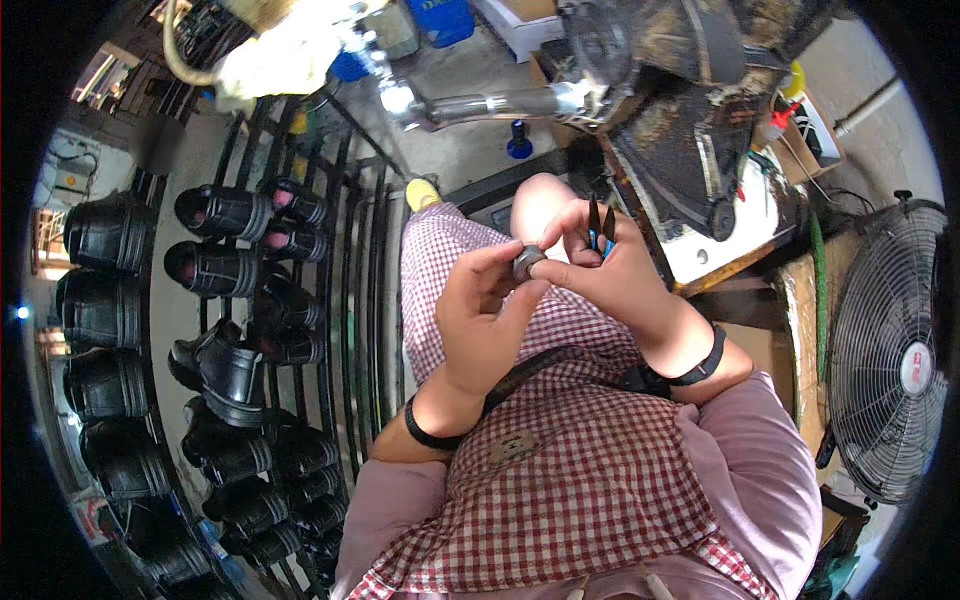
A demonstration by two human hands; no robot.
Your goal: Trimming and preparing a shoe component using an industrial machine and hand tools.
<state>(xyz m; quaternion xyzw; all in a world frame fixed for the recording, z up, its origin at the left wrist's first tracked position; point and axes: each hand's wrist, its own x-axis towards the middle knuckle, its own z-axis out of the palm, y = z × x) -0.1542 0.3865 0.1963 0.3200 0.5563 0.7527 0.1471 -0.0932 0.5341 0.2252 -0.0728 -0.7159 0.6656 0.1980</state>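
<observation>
Over a red-and-white checked cloth apron (570, 480), the left hand (488, 310) and right hand (622, 275) meet, fingertips pinched together on a small round grey metallic piece (525, 262); the right hand's curled fingers also hold blue-handled, dark-bladed snips (609, 226). Beyond, glossy black shoes (215, 270) line the left, a round wire-caged black fan (885, 400) the right.

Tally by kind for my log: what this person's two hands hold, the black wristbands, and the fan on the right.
Small round grey part, between left hand and right hand: 1
Blue-handled snips, in the right hand: 1
Black wristbands, one each wrist: 2
Fan: 1
Total: 5
</observation>
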